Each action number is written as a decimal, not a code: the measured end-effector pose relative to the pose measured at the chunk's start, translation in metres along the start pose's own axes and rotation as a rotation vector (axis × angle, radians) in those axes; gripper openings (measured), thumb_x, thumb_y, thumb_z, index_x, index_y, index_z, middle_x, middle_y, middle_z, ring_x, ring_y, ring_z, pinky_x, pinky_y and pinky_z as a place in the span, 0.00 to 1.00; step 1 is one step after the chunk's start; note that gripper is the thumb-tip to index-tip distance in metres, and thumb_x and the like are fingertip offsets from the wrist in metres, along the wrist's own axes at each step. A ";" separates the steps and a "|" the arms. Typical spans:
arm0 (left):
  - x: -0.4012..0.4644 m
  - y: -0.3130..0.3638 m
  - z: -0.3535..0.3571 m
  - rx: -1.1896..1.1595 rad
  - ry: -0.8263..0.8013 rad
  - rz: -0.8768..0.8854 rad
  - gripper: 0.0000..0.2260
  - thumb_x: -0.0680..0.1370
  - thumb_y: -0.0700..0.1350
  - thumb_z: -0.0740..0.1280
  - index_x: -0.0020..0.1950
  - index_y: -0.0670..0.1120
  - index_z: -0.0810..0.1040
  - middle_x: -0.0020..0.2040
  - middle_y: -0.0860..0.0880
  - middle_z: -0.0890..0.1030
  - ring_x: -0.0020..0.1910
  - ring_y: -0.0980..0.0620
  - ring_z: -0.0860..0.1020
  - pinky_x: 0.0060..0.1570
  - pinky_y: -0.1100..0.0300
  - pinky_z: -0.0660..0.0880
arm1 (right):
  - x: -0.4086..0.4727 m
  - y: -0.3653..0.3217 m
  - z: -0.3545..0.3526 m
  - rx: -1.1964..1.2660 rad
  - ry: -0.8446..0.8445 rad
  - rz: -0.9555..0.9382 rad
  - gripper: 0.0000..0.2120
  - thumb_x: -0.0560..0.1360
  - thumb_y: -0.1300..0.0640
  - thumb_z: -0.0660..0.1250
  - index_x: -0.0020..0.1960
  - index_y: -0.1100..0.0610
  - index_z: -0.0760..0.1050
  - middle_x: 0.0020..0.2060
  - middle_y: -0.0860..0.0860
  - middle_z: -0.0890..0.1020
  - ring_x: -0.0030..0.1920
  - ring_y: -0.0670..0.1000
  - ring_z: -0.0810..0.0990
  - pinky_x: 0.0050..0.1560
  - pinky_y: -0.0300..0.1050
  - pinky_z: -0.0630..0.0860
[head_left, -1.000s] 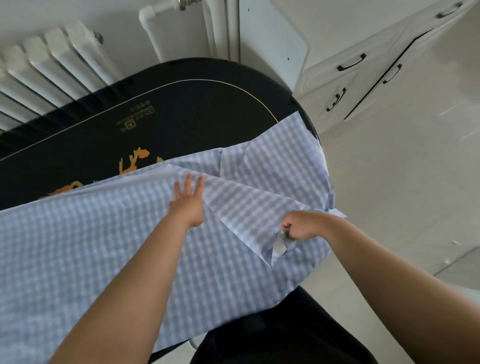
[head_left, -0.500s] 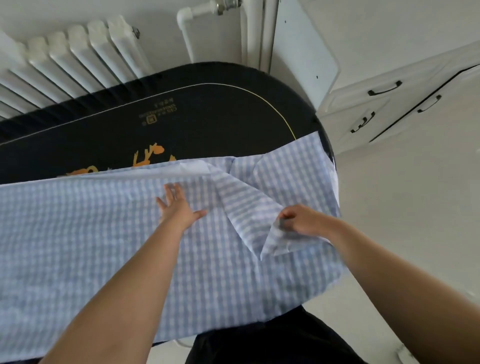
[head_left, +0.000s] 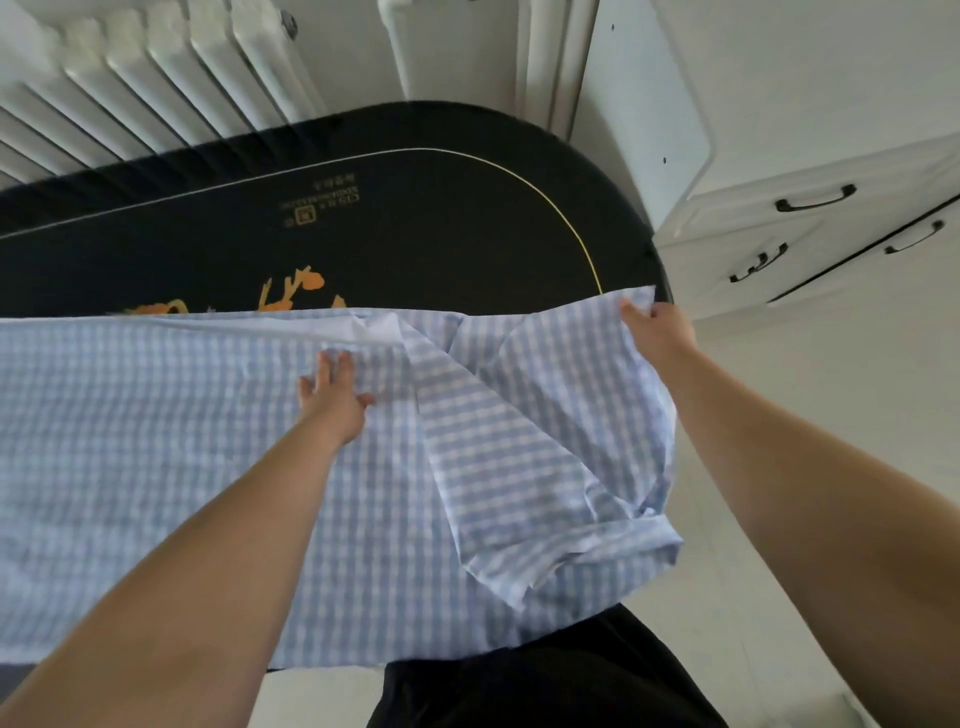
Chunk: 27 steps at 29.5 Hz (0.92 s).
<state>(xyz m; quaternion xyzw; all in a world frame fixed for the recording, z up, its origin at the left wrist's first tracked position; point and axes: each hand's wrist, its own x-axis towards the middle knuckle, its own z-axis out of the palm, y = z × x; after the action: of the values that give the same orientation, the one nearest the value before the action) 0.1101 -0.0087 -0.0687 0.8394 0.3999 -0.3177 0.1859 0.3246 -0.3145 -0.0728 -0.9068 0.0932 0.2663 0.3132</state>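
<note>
A blue and white checked cloth (head_left: 156, 441) lies spread over the near part of a black oval table (head_left: 415, 228) with gold markings. My left hand (head_left: 332, 395) rests flat on the cloth near its far edge, fingers straight. My right hand (head_left: 657, 332) pinches the cloth's far right corner at the table's right end. A folded flap of the cloth (head_left: 519, 457) runs diagonally between the two hands, and its lower tip hangs near the table's front edge.
A white radiator (head_left: 130, 88) stands behind the table at the left, with white pipes (head_left: 410, 47) beside it. White drawers with black handles (head_left: 810, 208) are at the right. Pale floor (head_left: 831, 395) lies to the right of the table.
My right hand let go of the flap near the table's front and moved up to the cloth's far right corner, which it now pinches. My left hand stayed on the cloth.
</note>
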 end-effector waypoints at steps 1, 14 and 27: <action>0.000 0.001 0.002 -0.017 0.012 -0.016 0.30 0.83 0.47 0.55 0.78 0.53 0.39 0.78 0.51 0.36 0.76 0.41 0.40 0.75 0.44 0.48 | 0.000 0.000 -0.001 -0.001 -0.003 -0.038 0.21 0.78 0.44 0.59 0.32 0.56 0.64 0.27 0.50 0.67 0.28 0.48 0.66 0.28 0.42 0.61; 0.005 -0.001 0.002 -0.016 0.033 -0.038 0.26 0.84 0.47 0.49 0.78 0.53 0.39 0.78 0.52 0.37 0.76 0.41 0.39 0.73 0.44 0.52 | 0.003 0.050 -0.038 0.411 0.131 0.050 0.16 0.76 0.51 0.63 0.32 0.55 0.66 0.23 0.47 0.67 0.22 0.43 0.64 0.26 0.39 0.62; 0.005 0.001 0.004 -0.006 0.014 -0.030 0.25 0.84 0.47 0.48 0.78 0.51 0.39 0.78 0.50 0.36 0.76 0.40 0.39 0.74 0.45 0.46 | 0.021 0.061 -0.028 0.494 0.100 0.138 0.12 0.72 0.43 0.67 0.42 0.52 0.75 0.37 0.50 0.78 0.38 0.51 0.76 0.43 0.47 0.74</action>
<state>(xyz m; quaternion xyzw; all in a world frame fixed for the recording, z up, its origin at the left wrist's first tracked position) 0.1118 -0.0087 -0.0752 0.8350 0.4146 -0.3133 0.1806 0.3338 -0.3799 -0.0974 -0.8063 0.2323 0.2109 0.5015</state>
